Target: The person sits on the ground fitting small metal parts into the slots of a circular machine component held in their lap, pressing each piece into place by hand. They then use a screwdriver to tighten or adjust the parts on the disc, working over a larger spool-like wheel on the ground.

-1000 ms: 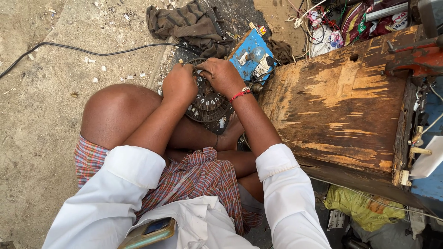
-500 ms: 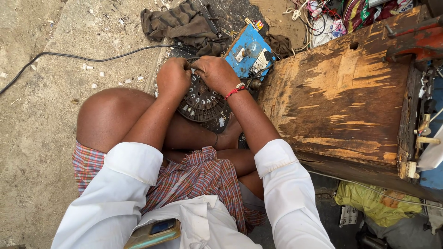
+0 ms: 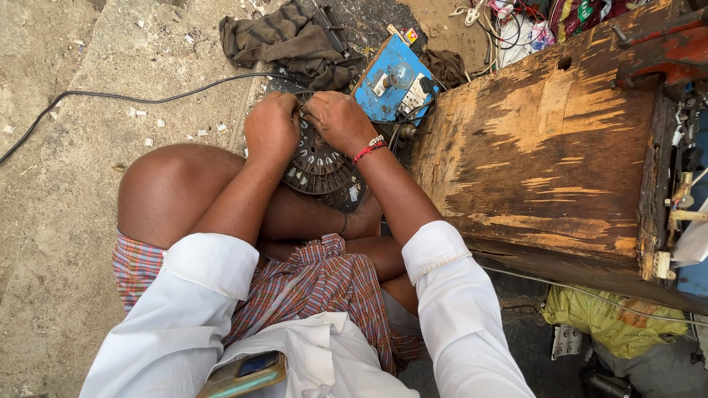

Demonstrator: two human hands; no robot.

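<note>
Head view: you sit on the ground with your knees drawn up, and a round, dark slotted disc [image 3: 317, 158], which looks like a motor stator with windings in its slots, rests between your shins, tilted toward you. Both hands meet at its upper rim. Your left hand [image 3: 273, 125] is curled into a closed fist on the rim. Your right hand [image 3: 339, 121], with a red band at the wrist, is closed too, fingertips pinched beside the left. Something thin seems caught between them, perhaps a wire, but it is too small to make out.

The disc looks like stacked metal, so judge it heavy for its size and stiff; it will not flex. The outer rim is the sound place to hold it, with your legs bracing it from below. Whatever fine winding sits in the slots is likely delicate and easy to nick, so keep your grip off the slotted face.

Just beyond the disc lies a blue box [image 3: 394, 81] with switches. A black cable [image 3: 147, 97] runs across the concrete floor [image 3: 59, 221] to the left. A heap of dark cloth [image 3: 284, 40] lies further off. A worn wooden surface [image 3: 546, 162] stands at your right.
</note>
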